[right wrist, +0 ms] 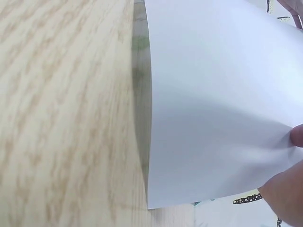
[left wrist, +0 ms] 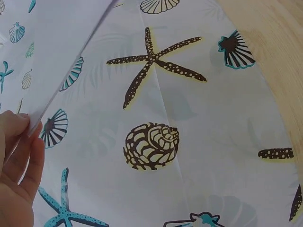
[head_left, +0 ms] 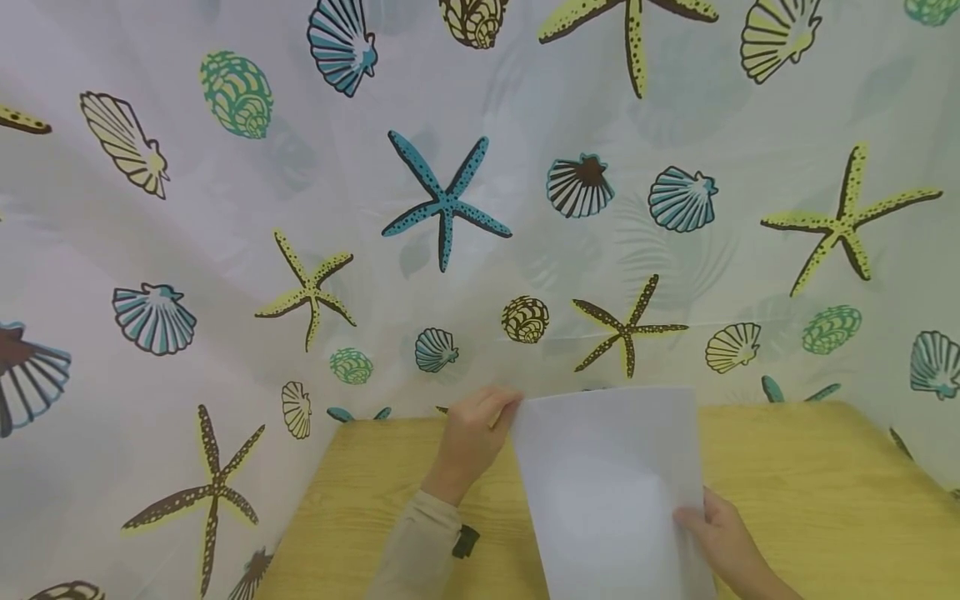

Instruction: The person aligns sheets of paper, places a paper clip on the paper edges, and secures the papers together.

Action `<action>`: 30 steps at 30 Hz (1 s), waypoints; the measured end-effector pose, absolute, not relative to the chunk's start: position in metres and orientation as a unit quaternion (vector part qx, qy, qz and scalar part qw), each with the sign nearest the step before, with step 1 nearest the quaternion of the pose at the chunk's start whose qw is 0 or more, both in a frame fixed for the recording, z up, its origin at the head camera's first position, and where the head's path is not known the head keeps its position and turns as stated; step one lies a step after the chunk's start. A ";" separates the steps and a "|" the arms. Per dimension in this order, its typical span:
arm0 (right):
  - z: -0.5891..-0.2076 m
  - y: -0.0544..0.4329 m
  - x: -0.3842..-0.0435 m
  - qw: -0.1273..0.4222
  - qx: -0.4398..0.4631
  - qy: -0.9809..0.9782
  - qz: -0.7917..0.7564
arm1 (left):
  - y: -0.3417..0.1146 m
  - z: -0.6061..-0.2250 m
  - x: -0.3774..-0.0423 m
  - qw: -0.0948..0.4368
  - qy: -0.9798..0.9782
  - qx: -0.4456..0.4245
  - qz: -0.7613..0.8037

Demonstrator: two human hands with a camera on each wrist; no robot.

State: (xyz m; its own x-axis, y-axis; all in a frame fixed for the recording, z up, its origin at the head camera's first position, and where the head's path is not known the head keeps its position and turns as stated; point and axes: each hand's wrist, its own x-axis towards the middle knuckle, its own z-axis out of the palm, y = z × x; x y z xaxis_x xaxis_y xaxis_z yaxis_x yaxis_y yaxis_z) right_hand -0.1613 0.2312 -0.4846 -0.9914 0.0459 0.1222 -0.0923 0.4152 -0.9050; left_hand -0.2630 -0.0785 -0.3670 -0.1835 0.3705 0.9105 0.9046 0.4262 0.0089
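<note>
A white sheet of paper [head_left: 611, 483] is held up above the wooden table, seen in the head view. My left hand [head_left: 474, 433] pinches its upper left corner between thumb and fingers. At the right edge, lower down, my right hand [head_left: 723, 533] grips the sheet with the thumb on the near face. In the left wrist view, thumb and fingertips of the left hand [left wrist: 21, 165] meet on the paper's edge [left wrist: 71, 47]. The right wrist view shows the sheet [right wrist: 213, 94] creasing slightly near the right thumb [right wrist: 297, 135]. Whether it is one sheet or several, I cannot tell.
The wooden table [head_left: 787, 467] spreads under both hands. Behind it and along its sides hangs a white curtain [head_left: 510, 108] printed with starfish and shells. A dark strap [head_left: 466, 542] is at the left wrist, by a beige sleeve [head_left: 420, 546].
</note>
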 end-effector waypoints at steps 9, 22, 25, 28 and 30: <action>-0.485 0.230 -0.161 0.087 0.016 -0.841 0.533 | -0.082 -0.366 -0.262 0.440 -0.718 -0.461 -0.281; -0.484 0.231 -0.162 0.066 -0.002 -0.837 0.542 | -0.088 -0.370 -0.262 0.395 -0.733 -0.467 -0.297; -0.484 0.230 -0.163 0.067 0.003 -0.839 0.540 | -0.088 -0.369 -0.262 0.388 -0.736 -0.464 -0.303; -0.484 0.230 -0.163 0.066 0.002 -0.838 0.542 | -0.088 -0.368 -0.260 0.380 -0.742 -0.459 -0.307; -0.484 0.230 -0.163 0.067 0.000 -0.835 0.546 | -0.089 -0.368 -0.260 0.381 -0.742 -0.459 -0.306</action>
State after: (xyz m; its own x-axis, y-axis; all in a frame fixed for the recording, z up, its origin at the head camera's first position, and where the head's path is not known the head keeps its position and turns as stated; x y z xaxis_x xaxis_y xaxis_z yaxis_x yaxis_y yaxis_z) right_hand -0.1627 0.2298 -0.4841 -0.9912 0.0733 0.1106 -0.0720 0.4037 -0.9121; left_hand -0.2596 -0.0887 -0.3682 -0.2888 0.4481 0.8461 0.9142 0.3915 0.1047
